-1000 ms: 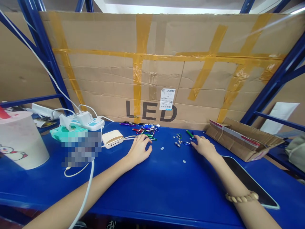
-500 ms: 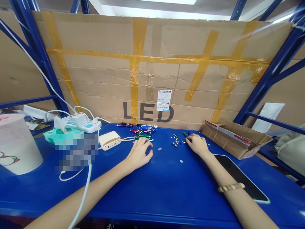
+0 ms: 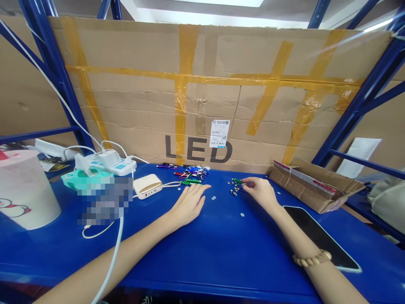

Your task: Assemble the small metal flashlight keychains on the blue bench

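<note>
My right hand pinches a slim green pen-shaped piece between thumb and fingers, just above the table. Below its tip lies a loose cluster of small silvery metal parts, too small to name surely. My left hand rests on the blue table with its fingers stretched out and nothing gripped. Right behind its fingertips lie green pen-shaped pieces. Farther back is a pile of similar blue, red and purple pieces, some with metal clips.
A cream power bank with a cable lies left of my left hand. A power strip, a tissue pack and a white bin stand farther left. At right are a cardboard box and a dark tablet-like device.
My right hand has lifted the green pen-shaped piece and brought it slightly left over the metal parts. My left hand's fingers have straightened from a curl.
</note>
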Tool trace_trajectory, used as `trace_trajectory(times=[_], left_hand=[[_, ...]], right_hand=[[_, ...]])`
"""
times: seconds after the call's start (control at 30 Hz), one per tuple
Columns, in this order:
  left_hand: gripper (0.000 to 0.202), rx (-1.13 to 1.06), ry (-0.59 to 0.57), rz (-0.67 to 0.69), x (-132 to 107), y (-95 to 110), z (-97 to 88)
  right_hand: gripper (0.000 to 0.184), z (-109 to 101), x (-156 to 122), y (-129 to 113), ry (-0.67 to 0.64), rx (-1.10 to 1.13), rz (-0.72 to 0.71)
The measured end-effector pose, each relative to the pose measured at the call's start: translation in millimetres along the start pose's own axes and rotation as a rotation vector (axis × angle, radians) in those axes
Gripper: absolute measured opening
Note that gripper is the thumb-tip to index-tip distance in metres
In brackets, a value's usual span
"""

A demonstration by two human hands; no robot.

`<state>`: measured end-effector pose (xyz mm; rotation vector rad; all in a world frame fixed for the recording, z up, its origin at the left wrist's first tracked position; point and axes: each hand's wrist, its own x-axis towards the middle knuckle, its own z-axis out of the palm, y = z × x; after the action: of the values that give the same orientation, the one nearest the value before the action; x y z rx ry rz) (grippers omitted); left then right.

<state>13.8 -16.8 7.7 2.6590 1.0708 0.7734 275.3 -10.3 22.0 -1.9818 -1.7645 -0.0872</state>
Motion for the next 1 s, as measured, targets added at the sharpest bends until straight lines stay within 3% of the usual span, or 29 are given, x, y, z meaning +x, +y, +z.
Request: trace_trajectory(times=[0.07,0.17,0.3,0.4,0.5,0.57,0.77,0.87,1.0], left_hand=[[0.043,-0.005,-0.031,0.002,-1,2,-1.1],[0.045,0.007,-0.058,0.046,-1,4,-0.8],[0.023,-0.003,-0.074,0.063,2,0,2.7],[0.021,-0.086,0.008,0.0,4,-5,4.5],[0.02,-0.178,0.086,-0.059,4,-7,3.1],[0.018,-0.217,0.095,-0.075,4,-5,0.8],[0.018,-0.234,0.019,-0.145,2,1,-0.6],[0.018,-0.256,0.041,-0.179,3,0,2.1],[0.021,-0.341,0.084,-0.057,4,0,2.8]], right_hand=[[0.022,2,-10,-21,-0.023,0.128,-0.124],[0.019,6,-26,-53,-0.169,0.597,-0.459],[0.024,8,-32,-67,-0.28,0.733,-0.492],[0.029,6,-19,-46,-0.223,0.61,-0.422],[0.024,6,-5,-13,-0.037,0.178,-0.335],[0.021,9,1,3,-0.038,-0.021,-0.315],[0.015,19,3,10,-0.071,-0.118,-0.31],[0.014,19,3,8,-0.063,-0.156,-0.276],[0.013,18,3,7,-0.043,-0.173,-0.219]])
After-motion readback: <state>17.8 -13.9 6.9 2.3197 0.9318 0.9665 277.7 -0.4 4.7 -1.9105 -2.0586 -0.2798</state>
